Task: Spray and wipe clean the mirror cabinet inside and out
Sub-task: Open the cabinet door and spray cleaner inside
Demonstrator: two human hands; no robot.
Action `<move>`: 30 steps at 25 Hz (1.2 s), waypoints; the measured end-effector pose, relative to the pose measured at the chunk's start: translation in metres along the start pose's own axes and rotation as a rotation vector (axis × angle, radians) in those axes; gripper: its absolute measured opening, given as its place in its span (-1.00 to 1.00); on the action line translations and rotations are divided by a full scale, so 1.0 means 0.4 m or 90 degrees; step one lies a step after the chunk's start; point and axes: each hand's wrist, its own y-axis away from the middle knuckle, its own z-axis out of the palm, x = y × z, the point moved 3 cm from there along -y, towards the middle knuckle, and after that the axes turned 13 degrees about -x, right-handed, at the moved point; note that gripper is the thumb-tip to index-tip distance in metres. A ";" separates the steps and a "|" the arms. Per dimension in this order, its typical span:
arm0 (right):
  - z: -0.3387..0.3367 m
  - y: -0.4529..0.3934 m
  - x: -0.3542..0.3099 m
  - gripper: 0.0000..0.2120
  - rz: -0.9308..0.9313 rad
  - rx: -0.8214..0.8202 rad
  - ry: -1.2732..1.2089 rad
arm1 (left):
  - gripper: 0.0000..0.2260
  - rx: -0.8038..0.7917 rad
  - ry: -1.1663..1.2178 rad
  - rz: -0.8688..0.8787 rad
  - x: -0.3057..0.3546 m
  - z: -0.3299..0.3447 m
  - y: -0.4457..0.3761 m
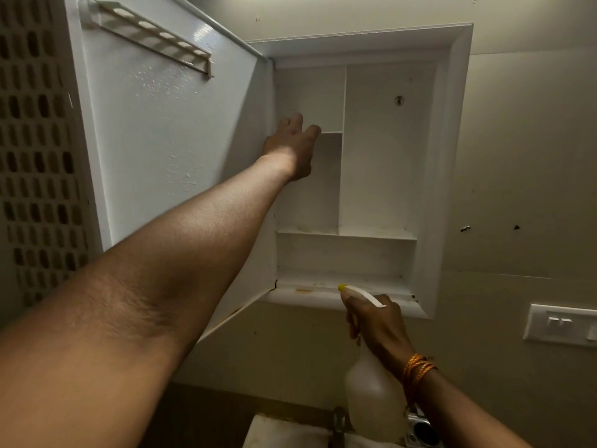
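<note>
Spraying inside the open white recessed cabinet.
My right hand grips the translucent plastic spray bottle; left hand, fingers straight, touches the upper shelf. Next I'd say wipe, no cloth visible.

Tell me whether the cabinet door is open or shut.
Open. The door is swung out to the left, baring the cabinet's shelves; the left hand reaches inside.

Dim, warm light; wide-angle edge distortion.
</note>
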 end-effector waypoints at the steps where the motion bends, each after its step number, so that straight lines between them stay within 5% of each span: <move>1: 0.002 0.002 0.001 -0.49 0.002 0.002 0.012 | -0.39 0.002 -0.001 0.001 0.000 0.000 0.000; 12: -0.057 0.053 0.045 -0.50 0.018 0.098 -0.015 | -0.40 0.022 0.008 0.012 -0.004 0.008 -0.010; 17: -0.081 0.091 0.061 -0.69 0.044 0.109 -0.100 | -0.41 0.031 0.008 0.013 -0.003 0.012 -0.014; 25: -0.090 0.156 0.051 -0.57 0.047 0.182 -0.097 | -0.44 0.038 0.000 0.014 -0.002 0.010 -0.012; 30: -0.124 0.203 0.075 -0.65 0.062 0.301 -0.095 | -0.44 0.041 0.003 0.011 -0.002 0.014 -0.017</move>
